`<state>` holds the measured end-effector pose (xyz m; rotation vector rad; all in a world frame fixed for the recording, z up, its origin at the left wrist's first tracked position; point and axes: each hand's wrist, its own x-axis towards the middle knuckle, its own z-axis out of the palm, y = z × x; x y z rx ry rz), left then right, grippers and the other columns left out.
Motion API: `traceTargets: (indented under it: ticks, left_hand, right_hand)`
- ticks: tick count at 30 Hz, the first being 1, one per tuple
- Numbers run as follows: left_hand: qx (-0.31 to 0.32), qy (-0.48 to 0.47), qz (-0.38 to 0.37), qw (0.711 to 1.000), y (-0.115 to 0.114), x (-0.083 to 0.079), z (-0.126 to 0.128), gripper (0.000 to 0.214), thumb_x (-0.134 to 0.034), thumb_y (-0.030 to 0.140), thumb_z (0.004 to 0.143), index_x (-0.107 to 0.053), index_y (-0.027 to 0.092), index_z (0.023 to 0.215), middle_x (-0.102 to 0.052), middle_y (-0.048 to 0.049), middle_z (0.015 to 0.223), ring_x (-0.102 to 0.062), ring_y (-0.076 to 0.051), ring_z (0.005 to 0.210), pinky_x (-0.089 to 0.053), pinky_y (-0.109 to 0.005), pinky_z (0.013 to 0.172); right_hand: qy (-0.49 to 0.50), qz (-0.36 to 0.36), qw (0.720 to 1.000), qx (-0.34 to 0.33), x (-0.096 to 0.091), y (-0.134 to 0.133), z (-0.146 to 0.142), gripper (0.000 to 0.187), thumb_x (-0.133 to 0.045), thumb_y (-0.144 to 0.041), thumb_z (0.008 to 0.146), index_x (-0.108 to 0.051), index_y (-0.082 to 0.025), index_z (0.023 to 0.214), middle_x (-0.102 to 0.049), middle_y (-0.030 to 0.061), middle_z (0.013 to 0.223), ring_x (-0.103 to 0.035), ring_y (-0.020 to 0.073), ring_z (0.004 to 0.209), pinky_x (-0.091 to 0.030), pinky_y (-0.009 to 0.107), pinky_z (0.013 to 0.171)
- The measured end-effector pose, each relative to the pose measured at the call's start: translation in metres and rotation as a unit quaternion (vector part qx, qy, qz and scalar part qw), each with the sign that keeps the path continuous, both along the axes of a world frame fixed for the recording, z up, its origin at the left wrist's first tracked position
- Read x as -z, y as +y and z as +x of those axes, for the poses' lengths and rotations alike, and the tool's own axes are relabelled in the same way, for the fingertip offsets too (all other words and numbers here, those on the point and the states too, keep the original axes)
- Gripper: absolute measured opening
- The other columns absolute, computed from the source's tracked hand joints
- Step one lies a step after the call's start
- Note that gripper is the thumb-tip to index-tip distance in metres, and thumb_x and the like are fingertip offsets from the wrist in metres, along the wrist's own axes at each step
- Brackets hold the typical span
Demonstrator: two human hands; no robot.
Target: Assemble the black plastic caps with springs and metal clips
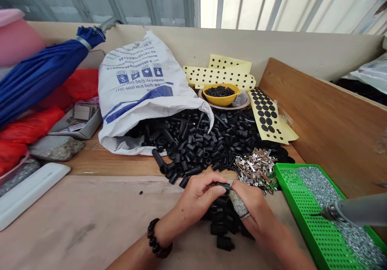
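Observation:
My left hand [199, 195] is closed, pinching a short black plastic sleeve [223, 187] between thumb and fingers. My right hand [255, 205] is closed against the other end of that sleeve. A grey speckled cover [238, 203] seems wrapped round my right thumb; whatever those fingertips grip is hidden. Below the hands lie several black cylindrical parts [224, 243], some with a narrow stub at one end. Just beyond is a large heap of loose black plastic parts [196, 145]. Beside it sits a pile of shiny metal clips [256, 167].
A green perforated tray [320, 229] with small screws [320, 183] is at right, a grey powered screwdriver [363, 210] over it. At the back stand a white woven sack [142, 80], a yellow bowl [221, 97] and yellow sticker sheets [267, 114]. A blue umbrella [45, 74] juts in from the left.

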<state>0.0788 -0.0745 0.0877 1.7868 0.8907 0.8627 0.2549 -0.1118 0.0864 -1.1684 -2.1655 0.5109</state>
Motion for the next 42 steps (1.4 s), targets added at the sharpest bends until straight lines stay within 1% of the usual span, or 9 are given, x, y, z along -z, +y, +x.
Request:
traceTargets:
  ticks: [4, 7, 12, 15, 21, 25, 29, 35, 42]
  left_hand:
    - [0.022, 0.008, 0.087, 0.996, -0.003, -0.004, -0.002, 0.019, -0.05, 0.021, 0.087, -0.065, 0.018, 0.098, -0.068, -0.0034, 0.089, -0.06, -0.015, 0.08, -0.043, -0.023, 0.074]
    - [0.038, 0.015, 0.097, 0.994, -0.003, -0.003, -0.002, 0.019, -0.05, 0.019, 0.087, -0.065, 0.018, 0.098, -0.068, -0.0034, 0.09, -0.06, -0.015, 0.082, -0.043, -0.023, 0.076]
    - [0.045, 0.006, -0.074, 0.996, 0.002, 0.007, 0.0, 0.02, -0.05, 0.024, 0.085, -0.066, 0.018, 0.094, -0.064, 0.0008, 0.069, -0.055, -0.011, 0.059, -0.042, -0.02, 0.056]
    - [0.057, 0.004, -0.128, 0.99, 0.004, 0.009, -0.001, 0.022, -0.049, 0.026, 0.086, -0.065, 0.018, 0.098, -0.065, 0.0003, 0.074, -0.056, -0.011, 0.06, -0.043, -0.019, 0.054]
    - [0.065, 0.131, 0.093, 0.985, 0.004, -0.002, -0.002, 0.024, -0.055, 0.021, 0.085, -0.064, 0.022, 0.107, -0.069, -0.0014, 0.098, -0.061, -0.017, 0.089, -0.043, -0.026, 0.083]
    - [0.054, 0.155, 0.188, 0.968, 0.006, 0.0, 0.0, 0.018, -0.051, 0.02, 0.087, -0.063, 0.017, 0.1, -0.067, -0.0052, 0.096, -0.059, -0.018, 0.089, -0.044, -0.026, 0.08]
    - [0.057, 0.155, 0.254, 0.953, 0.006, 0.007, 0.001, 0.017, -0.046, 0.019, 0.089, -0.061, 0.016, 0.097, -0.065, -0.006, 0.089, -0.058, -0.018, 0.083, -0.045, -0.028, 0.076]
    - [0.045, 0.159, 0.231, 0.959, 0.009, 0.005, -0.001, 0.016, -0.048, 0.016, 0.087, -0.062, 0.015, 0.096, -0.065, -0.0052, 0.086, -0.056, -0.018, 0.08, -0.045, -0.028, 0.075]
    - [0.074, 0.288, 0.177, 0.938, 0.015, 0.012, -0.01, 0.022, -0.054, 0.016, 0.084, -0.062, 0.017, 0.105, -0.063, -0.0064, 0.098, -0.053, -0.021, 0.092, -0.043, -0.032, 0.083]
  right_hand:
    - [0.067, -0.025, 0.997, 0.011, -0.009, -0.004, -0.002, 0.024, -0.027, -0.021, 0.088, -0.051, -0.022, 0.082, -0.06, 0.0025, 0.071, -0.056, 0.0168, 0.063, -0.043, 0.026, 0.056]
    - [0.044, -0.006, 0.999, 0.015, -0.005, -0.004, -0.002, 0.023, -0.028, -0.02, 0.087, -0.049, -0.022, 0.077, -0.058, 0.0026, 0.067, -0.054, 0.0166, 0.06, -0.041, 0.026, 0.053]
    - [-0.019, 0.026, 0.999, 0.014, 0.008, 0.0, -0.001, 0.02, -0.03, -0.02, 0.087, -0.046, -0.021, 0.075, -0.054, 0.0042, 0.068, -0.052, 0.0172, 0.061, -0.04, 0.027, 0.054]
    - [-0.032, 0.012, 0.999, 0.014, 0.01, 0.003, 0.001, 0.02, -0.029, -0.019, 0.088, -0.046, -0.021, 0.077, -0.054, 0.0045, 0.07, -0.052, 0.0182, 0.065, -0.043, 0.029, 0.06]
    - [-0.085, 0.036, 0.996, 0.018, 0.01, 0.005, 0.003, 0.021, -0.031, -0.013, 0.086, -0.049, -0.02, 0.08, -0.055, 0.0055, 0.075, -0.052, 0.0192, 0.073, -0.045, 0.032, 0.069]
    - [-0.144, 0.094, 0.984, 0.036, 0.013, 0.007, 0.002, 0.021, -0.032, -0.01, 0.083, -0.05, -0.018, 0.078, -0.057, 0.007, 0.073, -0.053, 0.02, 0.072, -0.043, 0.032, 0.066]
    - [-0.108, 0.091, 0.99, 0.027, 0.016, 0.01, 0.0, 0.019, -0.032, -0.011, 0.083, -0.048, -0.019, 0.077, -0.057, 0.0051, 0.067, -0.053, 0.0179, 0.062, -0.04, 0.028, 0.056]
    - [-0.073, 0.014, 0.996, 0.04, 0.012, 0.012, -0.005, 0.019, -0.034, -0.011, 0.083, -0.048, -0.021, 0.076, -0.059, 0.0024, 0.068, -0.055, 0.0162, 0.064, -0.039, 0.026, 0.059]
    - [-0.083, -0.098, 0.987, 0.101, -0.006, 0.015, 0.011, 0.014, -0.039, -0.018, 0.085, -0.053, -0.021, 0.084, -0.063, 0.001, 0.076, -0.058, 0.0177, 0.068, -0.037, 0.027, 0.061]
